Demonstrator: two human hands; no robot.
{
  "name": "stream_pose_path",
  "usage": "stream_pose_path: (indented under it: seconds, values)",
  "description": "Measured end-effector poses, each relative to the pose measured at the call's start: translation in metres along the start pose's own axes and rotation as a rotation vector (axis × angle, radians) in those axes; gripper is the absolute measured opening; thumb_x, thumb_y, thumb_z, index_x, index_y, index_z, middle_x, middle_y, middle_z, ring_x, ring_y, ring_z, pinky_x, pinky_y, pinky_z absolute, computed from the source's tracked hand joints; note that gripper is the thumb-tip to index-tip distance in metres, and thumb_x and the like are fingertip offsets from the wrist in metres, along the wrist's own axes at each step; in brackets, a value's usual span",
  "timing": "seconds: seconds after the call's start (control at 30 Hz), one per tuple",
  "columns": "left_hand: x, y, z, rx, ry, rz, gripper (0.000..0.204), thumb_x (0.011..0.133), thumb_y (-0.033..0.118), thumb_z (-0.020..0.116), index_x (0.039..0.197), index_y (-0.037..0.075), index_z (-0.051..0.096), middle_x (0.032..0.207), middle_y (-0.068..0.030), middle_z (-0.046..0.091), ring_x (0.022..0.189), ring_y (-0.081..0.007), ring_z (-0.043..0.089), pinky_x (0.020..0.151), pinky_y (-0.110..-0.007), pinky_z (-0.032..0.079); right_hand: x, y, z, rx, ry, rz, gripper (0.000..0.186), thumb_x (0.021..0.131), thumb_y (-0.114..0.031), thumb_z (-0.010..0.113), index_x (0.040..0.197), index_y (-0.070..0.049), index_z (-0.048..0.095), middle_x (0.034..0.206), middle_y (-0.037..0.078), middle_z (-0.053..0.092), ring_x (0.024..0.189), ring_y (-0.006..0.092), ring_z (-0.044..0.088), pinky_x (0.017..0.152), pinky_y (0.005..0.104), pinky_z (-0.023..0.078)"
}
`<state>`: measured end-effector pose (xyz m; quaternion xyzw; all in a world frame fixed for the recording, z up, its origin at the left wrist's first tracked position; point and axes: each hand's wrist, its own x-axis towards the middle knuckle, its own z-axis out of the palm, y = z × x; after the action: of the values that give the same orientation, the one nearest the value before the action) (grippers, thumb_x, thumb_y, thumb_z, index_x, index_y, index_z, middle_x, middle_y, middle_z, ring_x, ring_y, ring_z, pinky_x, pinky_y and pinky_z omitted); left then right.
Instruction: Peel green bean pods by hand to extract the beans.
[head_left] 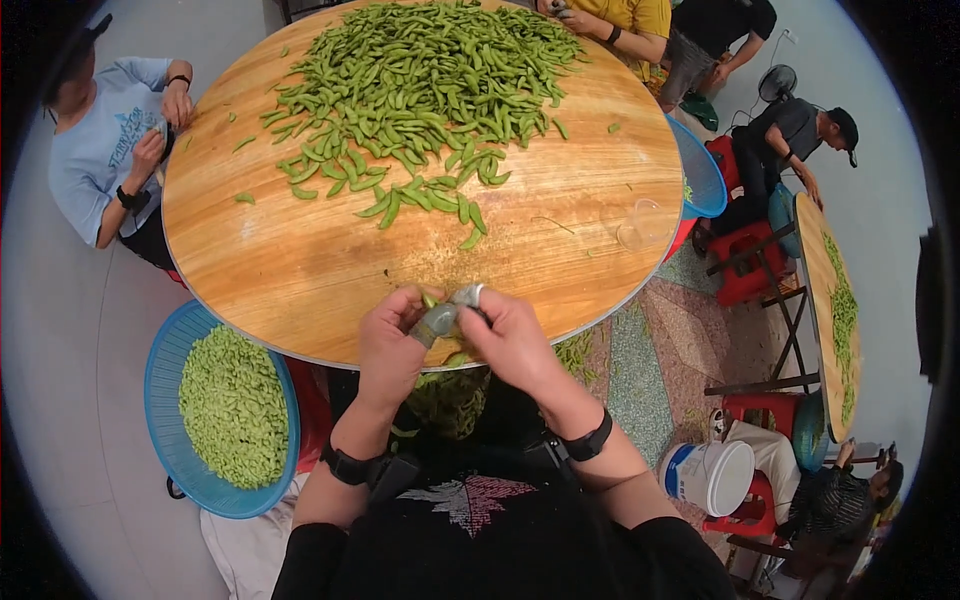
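My left hand (393, 340) is at the near edge of the round wooden table (300, 290), its fingers closed around a green soybean pod (430, 300). A grey cover wraps its thumb. Close against it, my right hand (512, 340) is curled, with grey covering on a thumb or finger; what its fingertips pinch, if anything, is hidden. A large heap of green soybean pods (430, 80) lies on the far half of the table, and a few loose pods spread toward me.
A blue basket (160, 400) of shelled beans (232, 405) stands at my left. At right are another blue basket (706, 170), a clear cup (645, 225) on the table, a white bucket (725, 480) and a red stool (745, 260). Several people sit around, some at a second table (820, 260).
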<state>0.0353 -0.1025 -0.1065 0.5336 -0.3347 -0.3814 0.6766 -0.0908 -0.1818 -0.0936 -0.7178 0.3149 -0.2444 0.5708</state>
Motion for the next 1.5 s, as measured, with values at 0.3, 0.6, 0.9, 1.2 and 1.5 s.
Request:
stream_pose_path:
  seconds: [0.3, 0.6, 0.9, 1.2, 1.5]
  values:
    - [-0.003, -0.005, -0.018, -0.214, -0.103, -0.107, 0.036, 0.078, -0.010, 0.042, 0.107, 0.001, 0.060, 0.082, 0.0009, 0.056, 0.069, -0.0067, 0.050, 0.062, -0.018, 0.040, 0.062, 0.004, -0.040, -0.546, 0.092, -0.323, 0.012, 0.086, -0.017, 0.056, 0.089, -0.006, 0.059, 0.060, 0.010, 0.057, 0.051, 0.0200, 0.054, 0.049, 0.0337, 0.042]
    - [-0.008, 0.017, -0.010, -0.082, -0.341, -0.251, 0.048, 0.074, -0.011, 0.041, 0.115, 0.006, 0.060, 0.091, -0.0004, 0.058, 0.077, -0.0081, 0.051, 0.065, -0.019, 0.041, 0.115, -0.003, -0.070, -1.168, -0.148, -0.399, 0.019, 0.082, -0.020, 0.055, 0.093, -0.005, 0.057, 0.069, 0.019, 0.061, 0.068, 0.0367, 0.060, 0.060, 0.0464, 0.047]
    - [0.000, 0.010, -0.006, -0.178, -0.036, -0.053, 0.036, 0.085, 0.003, 0.055, 0.121, 0.006, 0.054, 0.092, 0.0011, 0.060, 0.063, -0.0032, 0.045, 0.053, -0.016, 0.033, 0.084, -0.001, -0.042, -0.075, -0.280, 0.112, 0.020, 0.090, -0.025, 0.055, 0.083, -0.007, 0.057, 0.055, -0.001, 0.047, 0.045, 0.0094, 0.043, 0.041, 0.0234, 0.031]
    - [-0.002, -0.006, -0.009, -0.665, -0.096, -0.157, 0.026, 0.077, -0.004, 0.062, 0.102, 0.004, 0.058, 0.091, -0.0020, 0.061, 0.068, -0.0060, 0.052, 0.056, -0.016, 0.038, 0.008, -0.015, -0.009, 0.491, -0.422, 0.205, 0.020, 0.096, -0.021, 0.042, 0.082, -0.007, 0.048, 0.061, -0.004, 0.040, 0.050, 0.0040, 0.031, 0.044, 0.0194, 0.025]
    - [0.000, -0.011, 0.002, -0.396, 0.144, 0.080, 0.015, 0.076, -0.004, 0.065, 0.085, 0.005, 0.056, 0.081, 0.0007, 0.059, 0.066, -0.0032, 0.051, 0.055, -0.017, 0.037, 0.001, -0.008, -0.009, 0.323, -0.384, 0.089, 0.020, 0.097, -0.019, 0.038, 0.086, -0.006, 0.048, 0.061, -0.004, 0.042, 0.051, 0.0046, 0.034, 0.046, 0.0199, 0.027]
